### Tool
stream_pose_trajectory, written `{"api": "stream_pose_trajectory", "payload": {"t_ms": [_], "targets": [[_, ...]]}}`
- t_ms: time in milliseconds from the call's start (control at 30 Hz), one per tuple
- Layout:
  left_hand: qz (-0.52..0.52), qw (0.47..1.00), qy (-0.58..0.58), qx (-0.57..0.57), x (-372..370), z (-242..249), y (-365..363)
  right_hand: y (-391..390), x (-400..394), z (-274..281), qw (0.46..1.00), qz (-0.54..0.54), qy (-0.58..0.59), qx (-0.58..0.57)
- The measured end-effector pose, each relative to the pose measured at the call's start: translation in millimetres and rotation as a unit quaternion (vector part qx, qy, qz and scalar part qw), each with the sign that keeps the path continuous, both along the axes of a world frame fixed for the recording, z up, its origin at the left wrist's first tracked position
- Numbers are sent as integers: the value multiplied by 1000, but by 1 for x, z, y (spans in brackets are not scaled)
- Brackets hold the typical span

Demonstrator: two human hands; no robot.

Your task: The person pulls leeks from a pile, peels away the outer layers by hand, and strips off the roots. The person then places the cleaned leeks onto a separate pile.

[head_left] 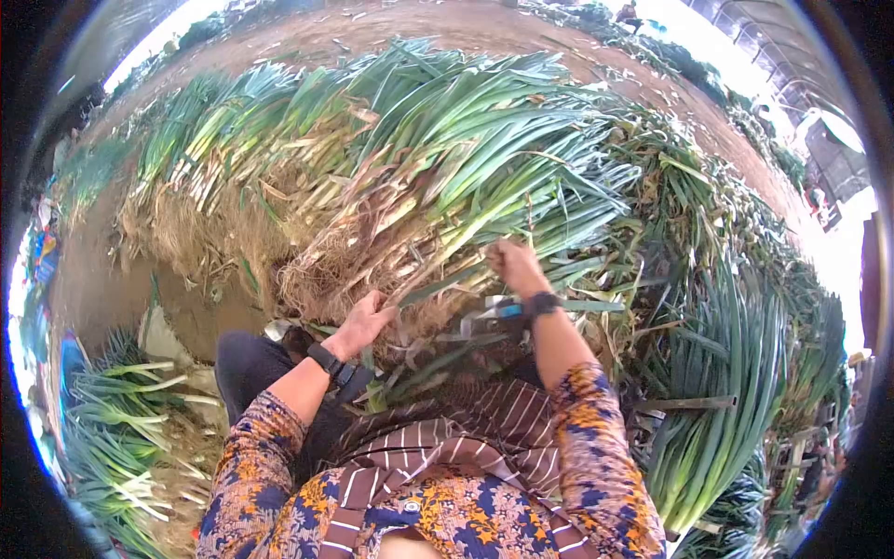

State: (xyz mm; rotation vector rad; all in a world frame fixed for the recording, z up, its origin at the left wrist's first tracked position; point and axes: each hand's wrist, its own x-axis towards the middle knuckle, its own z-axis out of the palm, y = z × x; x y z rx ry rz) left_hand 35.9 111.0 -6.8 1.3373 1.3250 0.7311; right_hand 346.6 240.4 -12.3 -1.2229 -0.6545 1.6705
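A long pile of leeks (475,177) lies in front of me, its green leaves pointing away and its dry, tangled roots (312,284) towards me. My left hand (365,326) is closed on the lower end of a leek at the near edge of the roots. My right hand (515,267) is a fist to the right of it, closed around a leek leaf (456,279) that slants between the two hands. The fingertips of both hands are partly hidden.
Stripped leeks (717,373) lie in a bundle at my right, beside heaped leaf scraps (680,186). More leeks with pale stems (130,438) lie at my left. Behind the pile stretches a dirt floor (447,28) with scattered bits. A striped apron (438,456) covers my lap.
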Motion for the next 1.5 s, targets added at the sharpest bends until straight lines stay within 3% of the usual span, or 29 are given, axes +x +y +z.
{"api": "stream_pose_trajectory", "payload": {"t_ms": [33,133,267,367,467,567,633,700,800,833,867,933,1033,1100,1133,1233,1400,1500], "targets": [[3,1000,-7,9,2,2,-4,0,-27,-2,998,-47,-25,-46],[3,999,16,33,10,21,-17,12,-64,-16,986,-132,81,-57],[34,999,29,28,4,5,-24,10,-70,-12,987,-108,112,-49],[42,997,61,25,3,4,-31,19,-62,-48,987,-16,156,32],[43,998,44,-3,2,8,-37,1,-78,-17,994,-104,32,3],[46,999,22,-13,5,13,-45,37,-74,-108,996,-38,-73,29],[37,999,10,15,4,7,-45,28,-73,-107,999,-39,-21,20],[65,990,-94,-80,1,13,-47,21,-74,-108,999,-32,17,37],[101,958,-212,-167,3,24,-50,30,-86,-139,987,0,-155,53],[111,945,-244,-188,3,28,-52,10,-89,-113,991,2,-127,51],[109,933,-278,-201,1,34,-53,16,-98,-146,974,-2,-209,92],[119,913,-330,-210,2,48,-51,13,-105,-177,889,81,-412,181],[138,887,-376,-229,-4,49,-47,-15,-111,-183,644,283,-647,293],[149,883,-378,-235,-7,48,-48,-48,-120,-143,522,360,-693,344],[152,892,-357,-234,-8,47,-48,-61,-126,-120,549,361,-698,285],[157,886,-354,-256,-9,43,-46,-72,-139,-130,609,327,-660,295],[139,893,-330,-274,-8,38,-46,-136,-155,-72,462,476,-678,317],[136,878,-317,-331,-6,38,-51,-164,-169,-167,531,493,-623,295]]}}
